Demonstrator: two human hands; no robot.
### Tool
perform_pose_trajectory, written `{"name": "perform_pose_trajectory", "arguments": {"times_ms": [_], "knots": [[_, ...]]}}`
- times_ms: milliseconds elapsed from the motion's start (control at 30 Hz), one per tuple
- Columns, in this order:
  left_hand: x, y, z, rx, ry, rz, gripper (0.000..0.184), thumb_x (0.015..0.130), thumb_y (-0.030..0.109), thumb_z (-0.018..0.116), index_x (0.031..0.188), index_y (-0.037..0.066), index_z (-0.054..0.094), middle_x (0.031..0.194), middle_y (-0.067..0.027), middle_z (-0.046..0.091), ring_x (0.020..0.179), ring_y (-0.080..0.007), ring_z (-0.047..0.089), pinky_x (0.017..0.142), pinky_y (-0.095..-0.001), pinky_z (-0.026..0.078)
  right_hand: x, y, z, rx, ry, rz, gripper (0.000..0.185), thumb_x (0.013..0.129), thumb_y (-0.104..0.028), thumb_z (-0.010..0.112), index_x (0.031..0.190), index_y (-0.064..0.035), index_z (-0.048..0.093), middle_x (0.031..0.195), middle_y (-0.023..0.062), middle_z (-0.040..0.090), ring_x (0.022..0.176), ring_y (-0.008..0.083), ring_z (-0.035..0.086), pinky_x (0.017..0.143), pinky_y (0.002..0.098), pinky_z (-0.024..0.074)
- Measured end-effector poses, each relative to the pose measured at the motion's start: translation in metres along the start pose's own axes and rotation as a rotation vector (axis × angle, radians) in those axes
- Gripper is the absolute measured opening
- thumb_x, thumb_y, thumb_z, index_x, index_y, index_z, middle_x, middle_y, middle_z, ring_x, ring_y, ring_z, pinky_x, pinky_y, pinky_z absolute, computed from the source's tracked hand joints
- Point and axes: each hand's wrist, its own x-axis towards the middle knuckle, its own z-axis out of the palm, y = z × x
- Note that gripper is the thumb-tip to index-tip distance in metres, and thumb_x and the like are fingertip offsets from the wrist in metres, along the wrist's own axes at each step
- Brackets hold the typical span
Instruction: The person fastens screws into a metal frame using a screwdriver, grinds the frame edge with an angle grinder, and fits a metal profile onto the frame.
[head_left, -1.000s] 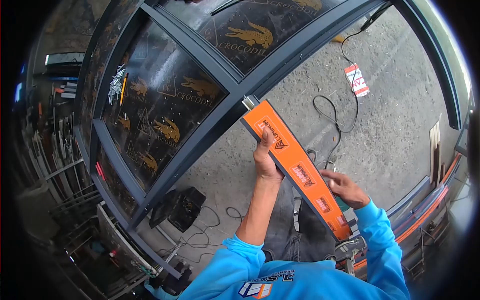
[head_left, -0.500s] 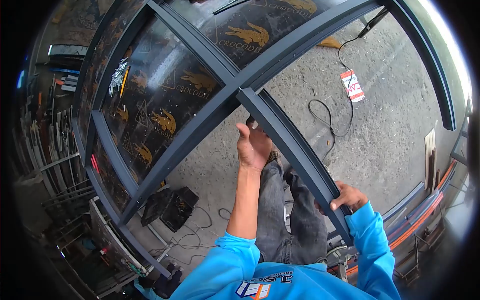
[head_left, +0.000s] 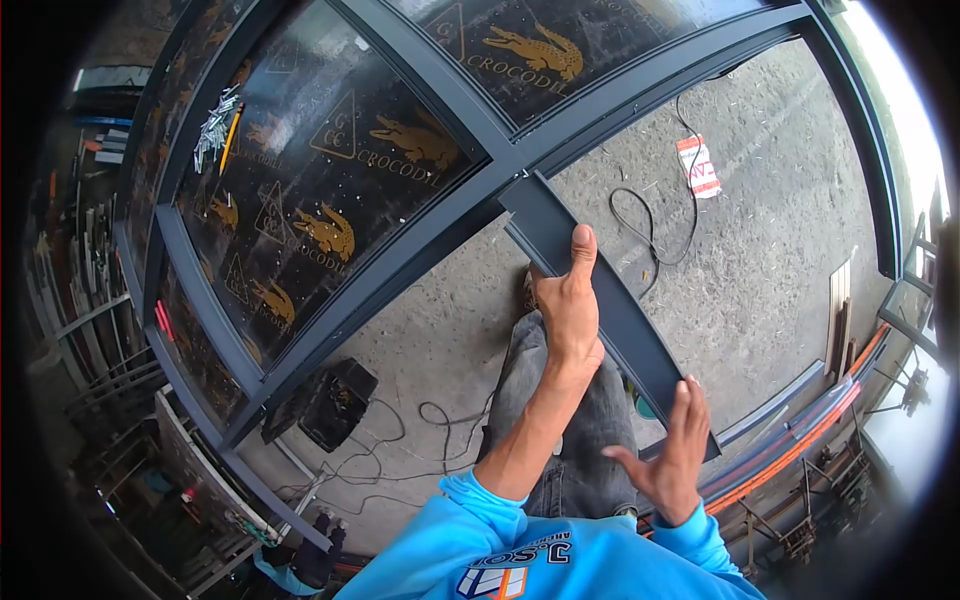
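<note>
A loose dark grey metal profile (head_left: 625,325) slants from the frame's cross joint down to the lower right, its wide face upward. My left hand (head_left: 572,310) is closed around its near edge, thumb on the top face, the other fingers hidden underneath. Near the profile's lower end, my right hand (head_left: 672,465) is open with the thumb spread away; its fingertips are at the profile's edge. The profile's upper end meets the dark grey metal frame (head_left: 400,245) at the joint, where a small gap or fitting shows.
Dark boards with gold crocodile prints (head_left: 330,235) lie under the frame, bearing a pile of screws (head_left: 215,130) and a pencil (head_left: 231,138). Below are a black toolbox (head_left: 340,405), cables (head_left: 650,235) and a red-white packet (head_left: 699,168). Long bars (head_left: 800,430) lie at right.
The loose profile has turned about its length, now showing its wide face. My left hand has come from beneath onto its edge; my right hand has loosened from its wrapped hold and spread.
</note>
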Motion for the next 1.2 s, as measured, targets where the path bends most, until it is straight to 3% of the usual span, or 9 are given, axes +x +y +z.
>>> {"name": "perform_pose_trajectory", "arguments": {"times_ms": [167, 267, 400, 500, 600, 767, 933, 1167, 1200], "knots": [[-0.011, 0.01, -0.027, 0.055, -0.102, 0.074, 0.083, 0.085, 0.05, 0.066, 0.138, -0.003, 0.029, 0.132, -0.0151, 0.046, 0.12, -0.0229, 0.046, 0.105, -0.0388, 0.033, 0.028, 0.04, 0.031, 0.017, -0.157, 0.27, 0.089, 0.061, -0.009, 0.083, 0.138, -0.0012, 0.039, 0.124, 0.0204, 0.054, 0.116, 0.0346, 0.052, 0.099, 0.0396, 0.0413], [0.002, 0.01, -0.055, -0.321, -0.517, 0.081, 0.104, 0.073, 0.062, 0.069, 0.143, 0.002, 0.021, 0.138, -0.0176, 0.04, 0.131, -0.0315, 0.039, 0.111, -0.0461, 0.029, 0.064, 0.071, -0.001, 0.897, -0.847, 0.223, 0.096, 0.052, -0.007, 0.089, 0.134, 0.005, 0.04, 0.112, 0.0187, 0.064, 0.105, 0.0253, 0.062, 0.088, 0.0392, 0.0508], [0.054, -0.016, -0.026, -0.644, -1.076, -0.161, 0.095, 0.072, 0.051, 0.076, 0.142, 0.006, 0.03, 0.134, -0.017, 0.048, 0.128, -0.0324, 0.044, 0.107, -0.0459, 0.036, 0.053, 0.116, 0.083, 2.427, -1.57, 0.551, 0.102, 0.068, -0.022, 0.085, 0.143, 0.0059, 0.02, 0.113, 0.0406, 0.052, 0.103, 0.0456, 0.06, 0.081, 0.0476, 0.0547], [0.046, -0.024, -0.007, -0.661, -0.889, -0.201, 0.056, 0.078, 0.025, 0.076, 0.123, 0.005, 0.049, 0.103, -0.0073, 0.062, 0.097, -0.0222, 0.06, 0.086, -0.0352, 0.049, 0.064, 0.115, 0.055, 2.051, -1.353, 0.655, 0.099, 0.071, -0.035, 0.082, 0.141, 0.0067, 0.027, 0.114, 0.0344, 0.055, 0.099, 0.0398, 0.063, 0.082, 0.0422, 0.0545], [0.017, 0.005, 0.01, -0.193, -0.237, -0.09, 0.037, 0.08, 0.022, 0.076, 0.108, 0.005, 0.058, 0.097, -0.001, 0.058, 0.09, -0.0138, 0.054, 0.085, -0.0293, 0.044, 0.054, 0.101, 0.004, 0.973, -0.067, 0.549, 0.095, 0.075, -0.06, 0.071, 0.142, -0.0013, 0.037, 0.128, 0.0211, 0.052, 0.116, 0.028, 0.054, 0.092, 0.039, 0.0465], [0.01, -0.001, 0.012, 0.015, -0.104, 0.001, 0.078, 0.071, 0.052, 0.079, 0.115, -0.005, 0.048, 0.097, -0.0052, 0.054, 0.098, -0.016, 0.051, 0.089, -0.0285, 0.041, 0.002, 0.034, 0.005, -0.193, 0.063, 0.032, 0.116, 0.053, -0.034, 0.09, 0.147, -0.0081, 0.026, 0.138, 0.0258, 0.039, 0.124, 0.0382, 0.045, 0.099, 0.0465, 0.0388], [0.031, -0.027, -0.043, 0.079, -0.22, 0.221, 0.081, 0.073, 0.07, 0.063, 0.116, 0.002, 0.05, 0.101, -0.0073, 0.055, 0.096, -0.0153, 0.056, 0.091, -0.0338, 0.047, 0.037, 0.055, 0.017, 0.27, -0.284, 0.27, 0.088, 0.054, 0.001, 0.072, 0.137, -0.0072, 0.045, 0.113, 0.0224, 0.062, 0.101, 0.0373, 0.063, 0.091, 0.0374, 0.0483], [0.072, -0.036, -0.03, -0.817, -1.274, -0.175, 0.114, 0.059, 0.069, 0.072, 0.143, 0.004, 0.03, 0.151, -0.0296, 0.013, 0.139, -0.0492, 0.015, 0.112, -0.0574, 0.022, 0.06, 0.124, 0.051, 1.901, -1.454, 0.73, 0.088, 0.067, -0.02, 0.08, 0.135, 0.0124, 0.034, 0.104, 0.0351, 0.059, 0.088, 0.0415, 0.064, 0.082, 0.0479, 0.0501], [0.069, -0.033, -0.024, -0.913, -1.236, -0.223, 0.099, 0.063, 0.059, 0.079, 0.136, 0.006, 0.039, 0.139, -0.0263, 0.038, 0.131, -0.045, 0.035, 0.108, -0.0547, 0.032, 0.06, 0.124, 0.053, 1.88, -1.43, 0.715, 0.084, 0.072, -0.022, 0.078, 0.136, 0.0118, 0.034, 0.105, 0.0332, 0.06, 0.09, 0.0394, 0.064, 0.083, 0.0465, 0.0504]]}}
